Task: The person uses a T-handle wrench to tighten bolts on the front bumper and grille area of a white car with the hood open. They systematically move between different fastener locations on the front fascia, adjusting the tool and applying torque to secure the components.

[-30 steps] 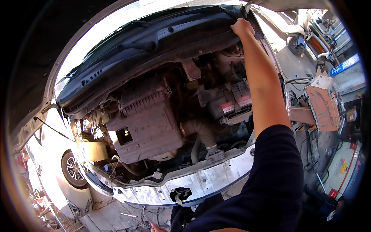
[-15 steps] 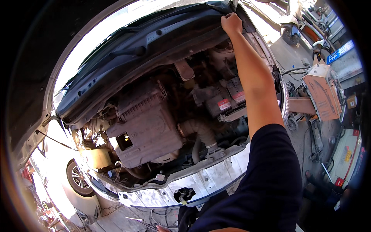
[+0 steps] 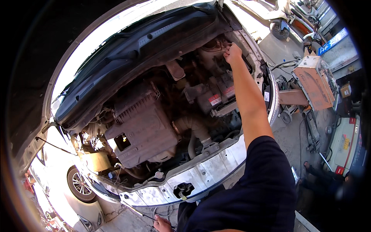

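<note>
My right hand [image 3: 233, 53] reaches over the open engine bay to its far right corner. Its fingers are curled together beside the strut tower [image 3: 211, 49] and the inner fender edge; anything between them is too small or hidden to make out. Below that forearm sits a dark battery [image 3: 210, 99] with red-and-white labels. At the lower edge, my left hand [image 3: 163, 224] is partly in view, closed around a thin rod-like tool [image 3: 133, 210] that points up and left toward the front panel. The dusty engine cover [image 3: 145, 137] lies left of the ribbed intake hose [image 3: 199, 130].
The raised hood [image 3: 29, 77] looms at the left. A white front crossmember [image 3: 220, 170] borders the bay nearest me. To the right are a cardboard box [image 3: 315, 87], a floor jack [image 3: 312, 131] and a scooter [image 3: 279, 29]. A white car with a wheel [image 3: 81, 183] stands left.
My right hand has come down from the windshield cowl corner into the bay beside the strut tower. My left hand and the thin tool have risen further into view at the lower edge.
</note>
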### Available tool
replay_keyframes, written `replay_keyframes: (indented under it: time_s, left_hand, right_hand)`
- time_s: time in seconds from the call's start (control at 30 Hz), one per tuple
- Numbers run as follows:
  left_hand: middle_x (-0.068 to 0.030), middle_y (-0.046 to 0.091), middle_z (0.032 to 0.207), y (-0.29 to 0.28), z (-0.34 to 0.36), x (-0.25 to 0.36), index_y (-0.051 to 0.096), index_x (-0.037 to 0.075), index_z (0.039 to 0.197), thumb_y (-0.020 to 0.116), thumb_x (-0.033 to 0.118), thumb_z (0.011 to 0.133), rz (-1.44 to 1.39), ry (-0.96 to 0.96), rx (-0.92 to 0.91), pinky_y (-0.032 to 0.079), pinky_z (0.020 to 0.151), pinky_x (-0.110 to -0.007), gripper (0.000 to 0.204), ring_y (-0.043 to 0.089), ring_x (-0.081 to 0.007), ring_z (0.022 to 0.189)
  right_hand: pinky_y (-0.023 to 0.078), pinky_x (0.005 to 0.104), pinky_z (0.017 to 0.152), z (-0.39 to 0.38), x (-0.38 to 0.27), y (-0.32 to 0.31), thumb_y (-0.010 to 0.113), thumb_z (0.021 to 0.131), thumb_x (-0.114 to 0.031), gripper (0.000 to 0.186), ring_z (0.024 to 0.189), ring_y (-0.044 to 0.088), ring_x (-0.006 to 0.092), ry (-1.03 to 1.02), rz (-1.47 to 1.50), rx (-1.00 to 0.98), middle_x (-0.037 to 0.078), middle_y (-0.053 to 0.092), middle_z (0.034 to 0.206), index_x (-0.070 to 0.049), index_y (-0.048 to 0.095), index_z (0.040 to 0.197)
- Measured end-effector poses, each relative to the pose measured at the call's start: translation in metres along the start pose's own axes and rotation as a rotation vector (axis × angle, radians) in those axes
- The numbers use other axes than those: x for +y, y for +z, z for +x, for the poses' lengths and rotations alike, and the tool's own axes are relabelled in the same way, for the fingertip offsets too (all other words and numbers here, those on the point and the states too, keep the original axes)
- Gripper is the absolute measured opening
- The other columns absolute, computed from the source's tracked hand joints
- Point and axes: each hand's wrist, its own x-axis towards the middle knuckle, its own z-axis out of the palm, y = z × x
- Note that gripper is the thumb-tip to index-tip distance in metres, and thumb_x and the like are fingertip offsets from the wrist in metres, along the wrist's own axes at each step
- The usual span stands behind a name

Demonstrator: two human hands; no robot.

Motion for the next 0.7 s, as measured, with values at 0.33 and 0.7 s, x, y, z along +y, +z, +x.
replay_keyframes:
  time_s: [0.33, 0.7]
  left_hand:
    - [0.0024, 0.039, 0.049, 0.007, -0.015, 0.043, 0.041, 0.008, 0.058, 0.05, 0.031, 0.105, 0.187, 0.033, -0.092, 0.026, 0.042, -0.028, 0.053, 0.034, -0.0086, 0.042]
    - [0.0031, 0.039, 0.049, 0.036, -0.032, 0.07, 0.039, 0.009, 0.058, 0.049, 0.028, 0.106, 0.155, -0.021, -0.155, 0.023, 0.042, -0.026, 0.052, 0.033, -0.0069, 0.041]
  right_hand:
    - [0.024, 0.029, 0.044, -0.095, -0.024, -0.123, 0.049, 0.099, -0.021, 0.014, 0.046, 0.03, 0.012, -0.188, 0.13, 0.113, -0.001, 0.035, 0.061, -0.007, 0.051, 0.097]
    - [0.029, 0.0284, 0.048, -0.316, 0.039, -0.141, 0.048, 0.099, -0.022, 0.019, 0.051, 0.034, 0.0118, 0.237, 0.183, -0.222, 0.0, 0.038, 0.064, -0.007, 0.055, 0.091]
